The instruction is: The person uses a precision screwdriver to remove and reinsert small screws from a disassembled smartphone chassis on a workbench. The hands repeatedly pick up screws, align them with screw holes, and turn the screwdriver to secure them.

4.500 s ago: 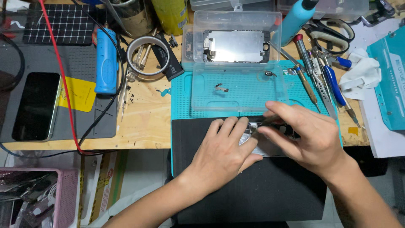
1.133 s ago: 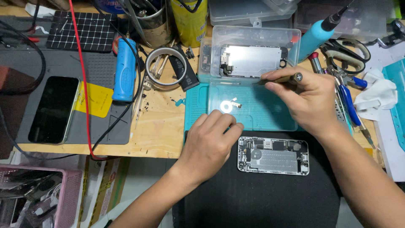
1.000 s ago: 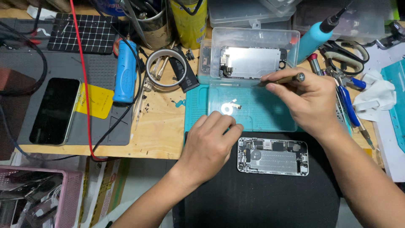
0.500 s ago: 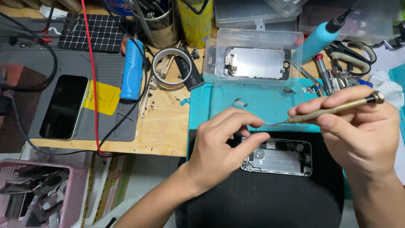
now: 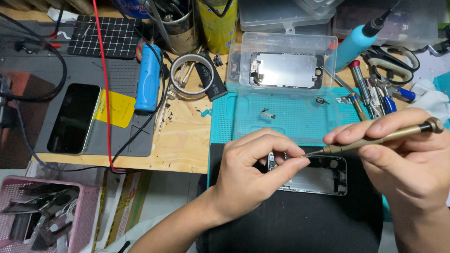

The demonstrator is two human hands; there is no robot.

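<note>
The left hand pinches thumb to forefinger at the tip of a slim brass screwdriver, which the right hand grips, above an opened grey phone chassis on a black mat at the counter's near edge.

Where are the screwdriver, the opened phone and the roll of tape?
screwdriver (image 5: 375, 139), head view, middle of its brass shaft.
opened phone (image 5: 323, 175), head view, bare inside.
roll of tape (image 5: 174, 82), head view, left rim.
</note>
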